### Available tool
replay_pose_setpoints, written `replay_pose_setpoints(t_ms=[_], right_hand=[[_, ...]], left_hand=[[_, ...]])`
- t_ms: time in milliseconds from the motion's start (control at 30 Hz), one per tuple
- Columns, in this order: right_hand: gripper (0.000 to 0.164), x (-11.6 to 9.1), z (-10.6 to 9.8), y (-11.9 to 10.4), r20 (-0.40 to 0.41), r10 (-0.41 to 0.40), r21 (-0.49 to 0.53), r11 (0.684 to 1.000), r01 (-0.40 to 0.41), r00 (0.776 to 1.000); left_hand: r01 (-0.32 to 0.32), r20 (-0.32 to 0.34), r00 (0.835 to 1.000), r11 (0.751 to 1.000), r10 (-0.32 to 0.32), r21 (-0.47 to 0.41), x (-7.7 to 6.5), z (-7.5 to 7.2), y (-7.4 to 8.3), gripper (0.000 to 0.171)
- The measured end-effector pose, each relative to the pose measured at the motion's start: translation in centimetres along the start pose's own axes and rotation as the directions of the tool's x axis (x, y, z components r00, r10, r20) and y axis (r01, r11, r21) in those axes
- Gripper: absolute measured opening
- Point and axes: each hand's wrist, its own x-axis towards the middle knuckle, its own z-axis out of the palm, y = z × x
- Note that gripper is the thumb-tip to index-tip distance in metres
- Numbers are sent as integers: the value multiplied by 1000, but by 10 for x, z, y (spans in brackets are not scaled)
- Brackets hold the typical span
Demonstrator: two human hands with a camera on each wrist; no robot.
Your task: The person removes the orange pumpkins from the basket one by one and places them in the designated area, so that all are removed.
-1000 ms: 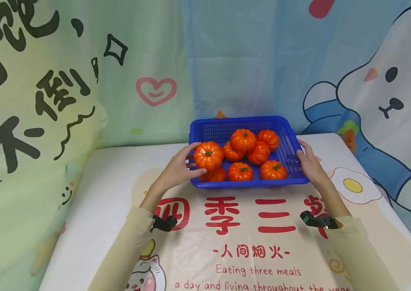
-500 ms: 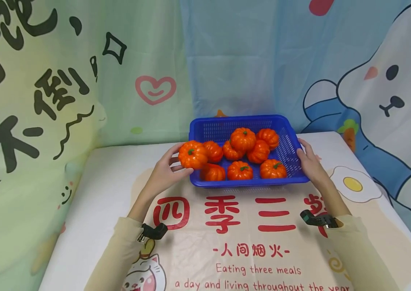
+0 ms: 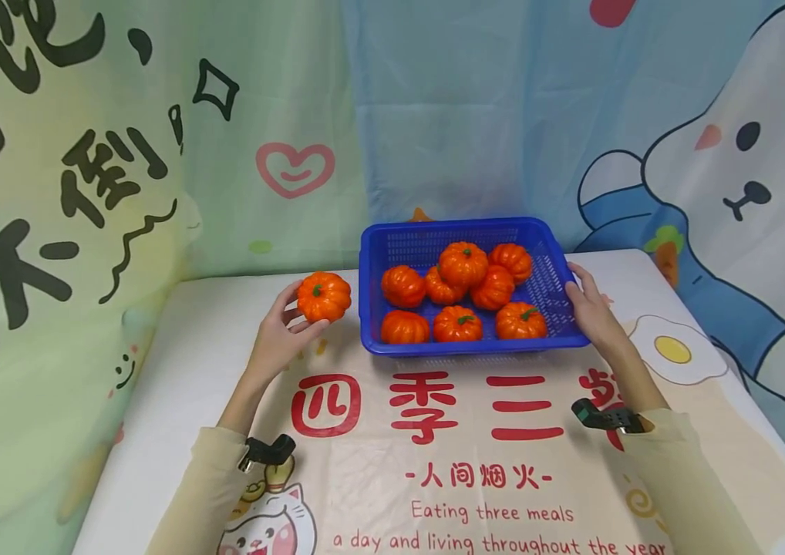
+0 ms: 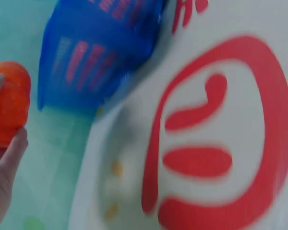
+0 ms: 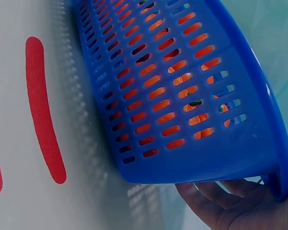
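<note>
1. Your left hand (image 3: 276,333) holds one orange pumpkin (image 3: 324,298). Your thumb is on its near side and your fingers are on its left, so the grip is as wide as the pumpkin.
2. The pumpkin sits at your fingertips, past your palm and a bit to the right. It is squat and round, with no clear long way, and its green stem (image 3: 317,290) points up. It looks lifted, but you cannot tell how high.
3. Just right of that grip is the blue basket (image 3: 476,349). A thin gap shows between its left end and the pumpkin, so a move to the right likely meets that wall soon. The basket's long way runs from your left hand toward your right.
4. Left of your grip, the white table (image 3: 215,331) runs out to its left edge. That side looks like the roomier way. The table's back edge is near, just past your fingers.
5. Farther right, inside the basket, you can see eight more pumpkins (image 3: 402,286), some piled up.
6. Farthest right, your right hand (image 3: 595,312) grips the basket's right end. It is well apart from the held pumpkin; your left is the near one.
</note>
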Motion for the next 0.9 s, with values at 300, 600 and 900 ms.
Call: replay_pose_setpoints(t_ms=[300,600,900], right_hand=[[62,1,0,1,5,0,-3,1000,0,1000],[62,1,-2,2,-13,17,-15,1000,-17,1000],[63,1,1,0,-14,38,-2,999,-38,999]], left_hand=[[172,-204,970,965,-130,200,12,-71,-45,81],[275,-261,941,934,-214,229,6,-125,-68,84],[407,-286,899,874,-332,263,-3,-142,-80,86]])
